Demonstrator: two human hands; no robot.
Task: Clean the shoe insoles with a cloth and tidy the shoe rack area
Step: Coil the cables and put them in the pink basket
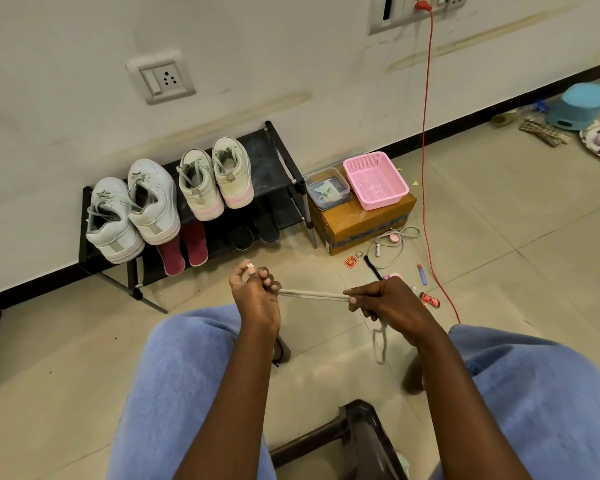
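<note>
A grey-white shoelace (pixel 314 294) is stretched taut between my two hands above the floor. My left hand (pixel 255 294) grips one end, whose white tips stick out above its fingers. My right hand (pixel 383 301) pinches the lace further along, and the rest hangs in a loop (pixel 380 344) below it. A black shoe rack (pixel 278 161) stands against the wall. On its top shelf sit two pale green sneakers (pixel 132 209) and two cream-and-pink sneakers (pixel 215 178). Maroon insoles (pixel 182 249) and dark footwear (pixel 253 232) lie on the lower shelf.
A cardboard box (pixel 361 220) right of the rack carries a pink basket (pixel 374 180) and a clear container (pixel 327 188). Small items, among them a keychain (pixel 351 260) and a coiled cable (pixel 390 244), litter the floor. An orange cord (pixel 426 168) hangs from the wall socket. A dark stool (pixel 354 441) is between my knees.
</note>
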